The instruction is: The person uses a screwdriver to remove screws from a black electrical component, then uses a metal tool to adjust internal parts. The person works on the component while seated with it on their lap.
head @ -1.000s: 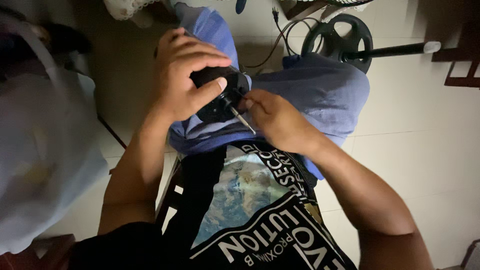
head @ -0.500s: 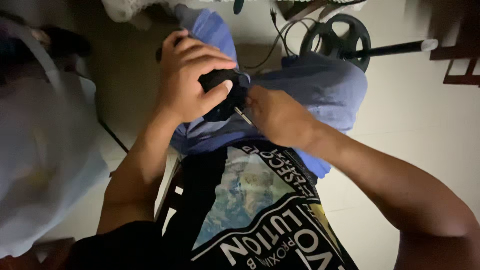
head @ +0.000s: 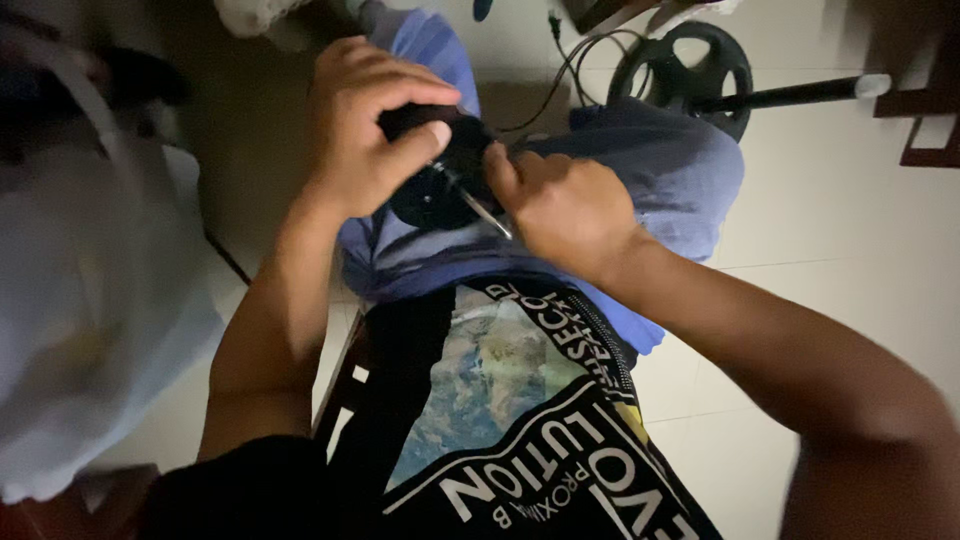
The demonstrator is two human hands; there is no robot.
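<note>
Head view, looking down on a seated person's lap. Left hand (head: 370,130) is curling closed around a small black device (head: 440,165), thumb pressing across its top at about 12 o'clock of the object. Right hand (head: 565,205) is closing in a pinch on a thin metal-tipped tool (head: 483,210), whose shaft is running from 4 o'clock toward the device's centre and appears to be meeting its underside. Device is sitting above the blue trousers (head: 640,170), between the two hands and touching both the left palm and the tool tip. At 1 o'clock a round black weight plate (head: 690,80) on a dark bar is lying on the pale tiled floor (head: 850,230), with loose cables (head: 560,60) near it. At 9 o'clock a translucent white bag (head: 80,300) is blurring the frame edge. Judged from this posture, the work on the device is in mid-course: the casing is looking closed and whole, no removed part is showing on the lap, and whether any fastener is already out cannot be told.
</note>
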